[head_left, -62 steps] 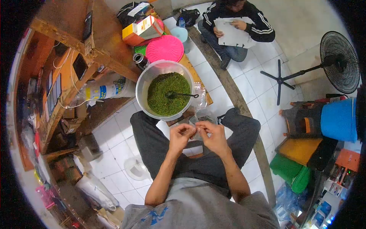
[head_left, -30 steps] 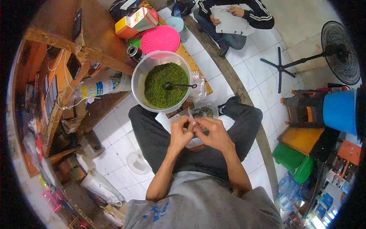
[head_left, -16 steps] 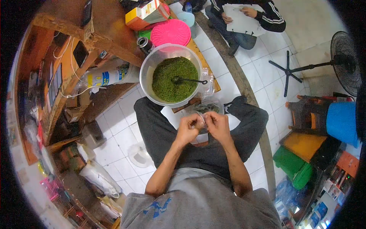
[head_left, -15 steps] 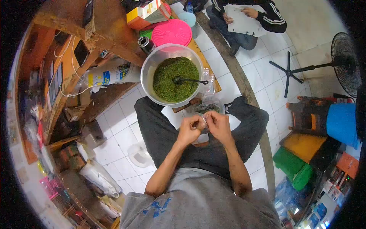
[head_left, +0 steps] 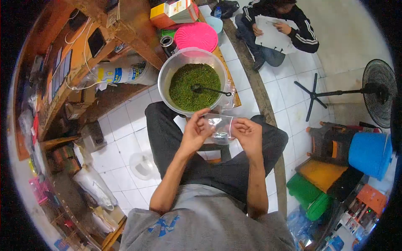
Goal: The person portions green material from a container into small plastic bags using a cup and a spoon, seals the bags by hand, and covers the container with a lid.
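Note:
A small clear plastic bag (head_left: 220,121) is stretched between my two hands above my lap, shining where light hits it. My left hand (head_left: 196,133) is closed on its left side, and my right hand (head_left: 248,134) pinches the right side. Just beyond my hands stands a large translucent tub (head_left: 162,90) part filled with finely chopped green leaves (head_left: 188,85). In the leaves rests a black spoon (head_left: 211,90), its handle pointing right. More clear plastic (head_left: 228,98) lies beside the tub's right side. What lies under the bag is hard to make out.
Behind the tub are a pink lid (head_left: 196,37), a dark open-topped canister (head_left: 168,45) and an orange-and-white box (head_left: 175,13). Wooden shelving (head_left: 125,37) runs along the left. A seated person (head_left: 310,35) holds white sheets. A fan (head_left: 379,93) and bins (head_left: 368,154) stand right.
My hands have moved apart, and the plastic bag that was bunched between them is now spread flat. The whole view has shifted slightly.

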A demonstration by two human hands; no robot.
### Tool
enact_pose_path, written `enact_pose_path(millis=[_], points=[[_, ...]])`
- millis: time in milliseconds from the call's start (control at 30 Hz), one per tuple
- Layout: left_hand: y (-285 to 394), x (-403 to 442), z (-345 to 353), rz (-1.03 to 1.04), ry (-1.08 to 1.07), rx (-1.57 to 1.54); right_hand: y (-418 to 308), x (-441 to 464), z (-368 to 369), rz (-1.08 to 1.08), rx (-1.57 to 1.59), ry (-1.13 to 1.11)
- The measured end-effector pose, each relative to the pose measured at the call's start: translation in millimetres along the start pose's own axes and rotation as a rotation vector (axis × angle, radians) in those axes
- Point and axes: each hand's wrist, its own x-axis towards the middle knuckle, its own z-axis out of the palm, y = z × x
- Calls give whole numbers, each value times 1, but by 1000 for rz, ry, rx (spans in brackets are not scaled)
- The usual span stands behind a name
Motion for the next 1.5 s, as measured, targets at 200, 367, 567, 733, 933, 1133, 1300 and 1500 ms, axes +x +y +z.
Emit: enact_pose_path(millis=[200,367,567,733,933,1133,1300,1500], points=[[33,-14,7,33,109,373,-5,-4,-2,-142,143,-12],[58,-15,0,598,41,946,-42,-8,5,23,-252,-200],[48,-21,-15,558,-113,1024,-66,-5,41,-151,-646,-282],[43,-26,-37,576,44,862,-72,31,51,-262,-668,-386],[54,-36,-75,481,282,681,-36,141,96,-588,-1636,-291],[53,-59,-121,330,514,580,-40,196,119,-650,-1667,-343],[59,-62,-134,324,573,601,-14,185,123,-682,-1601,-534],[55,-50,-136,294,558,607,4,198,110,-647,-1387,-484]])
